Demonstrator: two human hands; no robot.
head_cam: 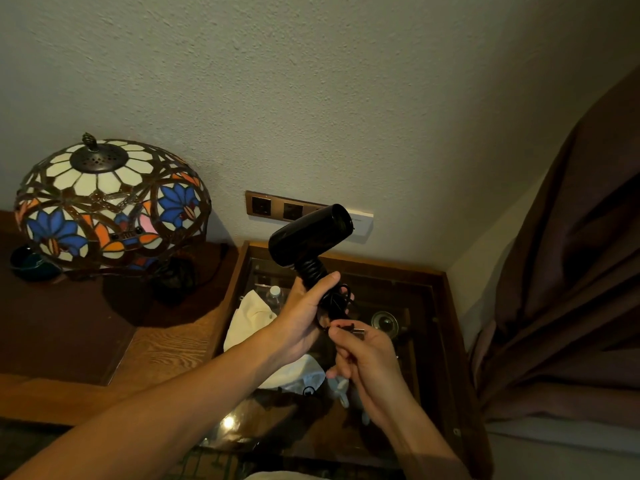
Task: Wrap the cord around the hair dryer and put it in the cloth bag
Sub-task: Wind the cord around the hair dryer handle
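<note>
A black hair dryer [308, 235] is held up above the glass-topped table, its barrel pointing up and to the right. My left hand [304, 317] grips its handle, where the black cord [313, 268] is coiled in several turns. A loose loop of cord hangs just below the handle. My right hand [363, 362] pinches the plug end [353, 330], whose metal prongs point right. The white cloth bag [252, 317] lies crumpled on the table beneath my left forearm, partly hidden by it.
A stained-glass lamp [110, 206] stands on the wooden desk [166, 344] at left. Wall sockets [277, 209] sit behind the dryer. The glass table [429, 296] has a wooden rim; a water bottle [275, 296] shows by the bag. A brown curtain [571, 271] hangs at right.
</note>
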